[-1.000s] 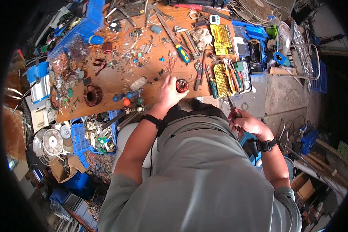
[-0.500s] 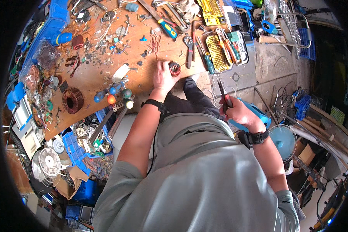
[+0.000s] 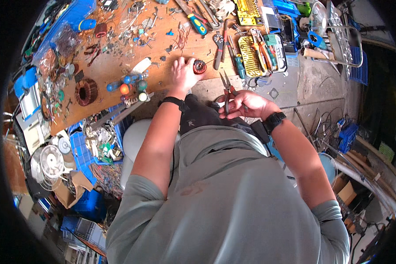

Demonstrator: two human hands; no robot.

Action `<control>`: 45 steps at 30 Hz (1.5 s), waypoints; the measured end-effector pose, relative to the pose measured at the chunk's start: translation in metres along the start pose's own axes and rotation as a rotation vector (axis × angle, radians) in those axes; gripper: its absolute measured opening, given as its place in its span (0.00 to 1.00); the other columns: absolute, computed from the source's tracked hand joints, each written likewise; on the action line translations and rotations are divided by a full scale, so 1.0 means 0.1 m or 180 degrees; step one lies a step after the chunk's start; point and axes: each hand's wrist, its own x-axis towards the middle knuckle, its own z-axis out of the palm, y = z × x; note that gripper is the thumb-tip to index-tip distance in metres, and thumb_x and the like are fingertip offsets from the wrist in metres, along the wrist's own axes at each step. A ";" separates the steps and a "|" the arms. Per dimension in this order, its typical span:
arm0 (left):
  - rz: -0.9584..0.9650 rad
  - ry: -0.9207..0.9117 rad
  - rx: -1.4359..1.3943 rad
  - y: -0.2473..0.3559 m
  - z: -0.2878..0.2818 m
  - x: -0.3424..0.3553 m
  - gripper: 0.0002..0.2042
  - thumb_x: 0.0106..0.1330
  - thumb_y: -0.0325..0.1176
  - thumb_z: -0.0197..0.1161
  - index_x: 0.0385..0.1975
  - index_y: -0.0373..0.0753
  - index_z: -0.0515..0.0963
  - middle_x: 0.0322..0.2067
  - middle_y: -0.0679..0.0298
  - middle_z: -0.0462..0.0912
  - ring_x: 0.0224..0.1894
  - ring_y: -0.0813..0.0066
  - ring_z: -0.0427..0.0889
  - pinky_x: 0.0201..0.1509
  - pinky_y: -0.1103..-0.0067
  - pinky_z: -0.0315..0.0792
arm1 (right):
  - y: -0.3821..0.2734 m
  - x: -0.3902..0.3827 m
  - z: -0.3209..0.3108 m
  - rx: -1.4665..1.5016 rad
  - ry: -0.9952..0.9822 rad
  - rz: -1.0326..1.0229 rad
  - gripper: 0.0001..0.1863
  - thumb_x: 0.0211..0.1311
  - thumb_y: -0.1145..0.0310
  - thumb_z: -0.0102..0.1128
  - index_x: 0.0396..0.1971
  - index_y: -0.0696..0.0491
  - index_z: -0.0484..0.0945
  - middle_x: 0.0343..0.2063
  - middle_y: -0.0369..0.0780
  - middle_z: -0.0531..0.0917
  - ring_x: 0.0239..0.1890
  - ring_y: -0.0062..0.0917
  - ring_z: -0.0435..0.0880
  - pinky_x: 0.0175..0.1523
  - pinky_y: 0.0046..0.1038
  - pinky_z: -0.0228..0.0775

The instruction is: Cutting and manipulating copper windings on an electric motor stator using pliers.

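Note:
My left hand (image 3: pixel 183 75) grips a small copper-wound ring coil (image 3: pixel 199 67) at the front edge of the wooden bench. My right hand (image 3: pixel 246 104), lower and to the right over my legs, is closed on long-nosed pliers (image 3: pixel 227 89), their jaws pointing up toward the bench edge. A bigger copper-wound ring (image 3: pixel 91 89) lies at the bench's left front. Right of the small coil are an adjustable wrench (image 3: pixel 218 53), a green-handled screwdriver (image 3: pixel 239 66) and a yellow bit set (image 3: pixel 249 52) with hand tools on it.
The bench (image 3: pixel 119 48) is strewn with wires and small parts. Blue crates (image 3: pixel 79 160) of scrap and a fan (image 3: pixel 53 163) sit at lower left. Pipes (image 3: pixel 365 176), cords and another fan (image 3: pixel 326 165) are at my right. A white stool (image 3: pixel 134 145) is beside me.
My right hand has moved up and left with the pliers, toward the bench edge. My left hand still grips the coil. The bench appears higher in the view than a second ago.

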 end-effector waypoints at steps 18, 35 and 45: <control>0.0579 0.0153 -0.0719 -0.10 0.21 0.16 0.25 0.40 0.46 0.81 0.41 0.53 0.81 0.43 0.60 0.75 0.53 0.52 0.74 0.56 0.57 0.70 | -0.21 0.58 -0.06 0.0336 -0.0420 0.0321 0.31 0.46 0.80 0.48 0.56 0.62 0.70 0.52 0.59 0.81 0.54 0.48 0.83 0.57 0.34 0.81; 0.0601 0.0254 -0.0641 -0.13 0.22 0.19 0.28 0.37 0.52 0.81 0.41 0.51 0.80 0.41 0.62 0.76 0.50 0.55 0.76 0.51 0.60 0.71 | -0.16 0.80 -0.28 0.0772 -0.0814 0.0087 0.14 0.52 0.73 0.53 0.40 0.56 0.77 0.42 0.49 0.85 0.44 0.44 0.87 0.45 0.36 0.79; 0.0583 0.0229 -0.0694 -0.15 0.22 0.17 0.27 0.38 0.48 0.81 0.40 0.50 0.80 0.42 0.63 0.77 0.50 0.56 0.76 0.53 0.60 0.70 | -0.13 0.80 -0.01 0.0838 -0.0464 0.0041 0.09 0.66 0.62 0.57 0.38 0.51 0.76 0.26 0.37 0.77 0.30 0.30 0.79 0.43 0.40 0.77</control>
